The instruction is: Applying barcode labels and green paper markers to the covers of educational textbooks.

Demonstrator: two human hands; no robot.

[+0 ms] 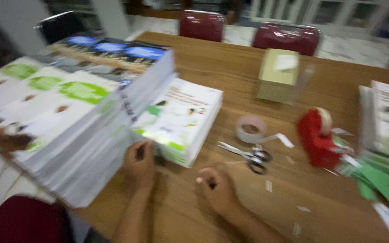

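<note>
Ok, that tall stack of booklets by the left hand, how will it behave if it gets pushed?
The tall stack of booklets looks heavy, being many copies deep, so it probably resists sliding. It already leans and overhangs the table edge, so upper copies may shear off. The covers look glossy, likely slippery. The left hand touches its base.

Not much to see of the person here, just two bare forearms coming in from the near edge. The left hand [139, 164] and right hand [217, 188] are both bare too, no gloves, no rings or watch showing, no sleeves reaching the wrists. Near left there's a dark red patch, probably clothing on the lap, but it's too blurry to tell for sure.
</note>
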